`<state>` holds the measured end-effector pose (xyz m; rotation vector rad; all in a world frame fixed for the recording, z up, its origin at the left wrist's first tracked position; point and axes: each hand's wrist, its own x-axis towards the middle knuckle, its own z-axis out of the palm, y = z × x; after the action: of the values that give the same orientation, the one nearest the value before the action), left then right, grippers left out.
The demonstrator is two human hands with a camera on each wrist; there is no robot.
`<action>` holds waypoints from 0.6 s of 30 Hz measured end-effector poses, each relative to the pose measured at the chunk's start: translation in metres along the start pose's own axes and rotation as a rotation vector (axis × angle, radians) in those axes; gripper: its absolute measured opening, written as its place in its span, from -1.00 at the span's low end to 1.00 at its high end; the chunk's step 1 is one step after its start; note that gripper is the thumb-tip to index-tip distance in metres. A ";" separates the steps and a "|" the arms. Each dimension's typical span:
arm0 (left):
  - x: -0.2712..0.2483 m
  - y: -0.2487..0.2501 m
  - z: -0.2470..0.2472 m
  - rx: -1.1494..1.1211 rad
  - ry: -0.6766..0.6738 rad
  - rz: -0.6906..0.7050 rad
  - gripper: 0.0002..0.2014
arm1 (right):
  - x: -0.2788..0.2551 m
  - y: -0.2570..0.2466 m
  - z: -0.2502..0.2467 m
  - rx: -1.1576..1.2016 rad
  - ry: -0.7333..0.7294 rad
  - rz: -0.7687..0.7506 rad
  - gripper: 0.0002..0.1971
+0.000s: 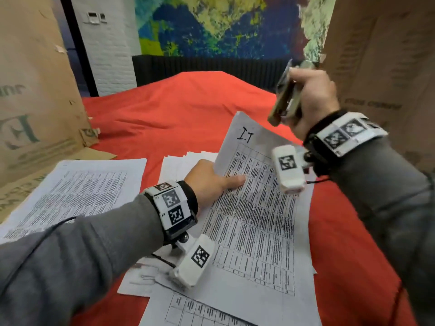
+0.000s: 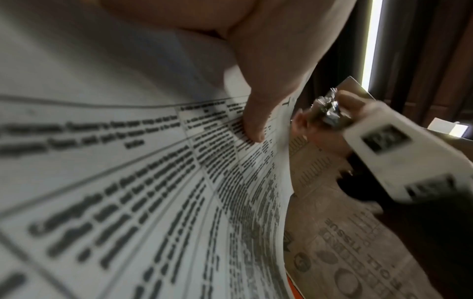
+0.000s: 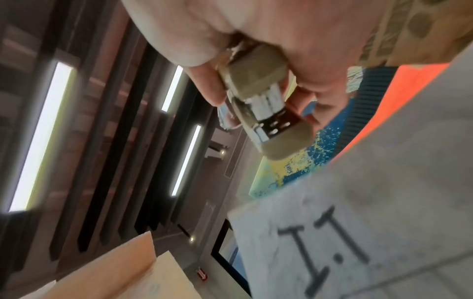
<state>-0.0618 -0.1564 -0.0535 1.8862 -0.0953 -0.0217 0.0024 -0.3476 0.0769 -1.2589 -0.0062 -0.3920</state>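
Observation:
A printed sheet with a table and a handwritten "I.T" [image 1: 254,203] is lifted at its far end above the red cloth. My left hand [image 1: 211,182] pinches its left edge, thumb [image 2: 252,121] on the printed face and fingers behind. The same sheet [image 3: 384,232] fills the lower right of the right wrist view. My right hand [image 1: 308,100] is raised above the sheet's top corner and grips a tan and chrome stapler [image 1: 284,100], seen close up as the stapler [image 3: 266,113] in the right wrist view. The stapler [image 2: 327,113] does not touch the paper.
More printed sheets [image 1: 70,196] lie at the left and under the held one [image 1: 188,161]. A red cloth [image 1: 176,114] covers the table. Cardboard boxes stand at the left [image 1: 30,90] and right [image 1: 388,67]. A black panel and painted wall [image 1: 211,24] are behind.

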 end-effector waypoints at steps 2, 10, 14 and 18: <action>-0.005 0.002 0.002 -0.007 0.003 0.014 -0.77 | -0.001 0.006 0.025 0.038 0.020 -0.060 -0.94; -0.009 0.005 0.002 -0.001 0.037 0.012 -0.70 | -0.003 0.021 0.044 0.022 -0.069 -0.077 -0.84; -0.011 0.007 0.003 -0.012 0.019 0.011 -0.61 | -0.004 0.021 0.044 -0.014 -0.110 -0.101 -0.79; -0.009 0.008 -0.001 0.001 0.011 0.013 -0.72 | -0.004 0.021 0.042 -0.050 -0.106 -0.143 -0.83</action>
<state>-0.0715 -0.1573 -0.0463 1.8861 -0.1007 -0.0025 0.0136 -0.3022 0.0703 -1.3320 -0.1778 -0.4503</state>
